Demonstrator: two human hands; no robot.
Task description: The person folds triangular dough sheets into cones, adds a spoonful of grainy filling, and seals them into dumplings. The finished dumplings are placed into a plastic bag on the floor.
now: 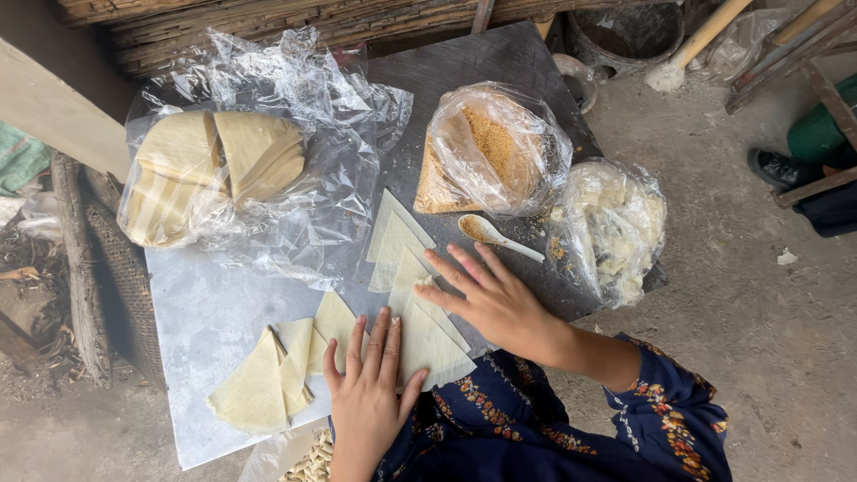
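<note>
A pale dough wrapper strip (420, 295) lies on the grey metal board (214, 312), partly folded into a triangle at its near end. My left hand (368, 384) rests flat on the wrapper's near left edge with fingers spread. My right hand (486, 295) presses flat on the wrapper from the right, fingers apart. A white spoon (495, 234) with brown crumb filling lies just beyond my right hand. Several folded triangular wrappers (277, 375) lie to the left of my left hand.
A clear plastic bag with stacked wrappers (210, 170) sits at the board's far left. A bag of brown crumb filling (486, 156) and a bag of pale lumps (611, 228) stand at the right. Woven baskets, wooden poles and a dirt floor surround the board.
</note>
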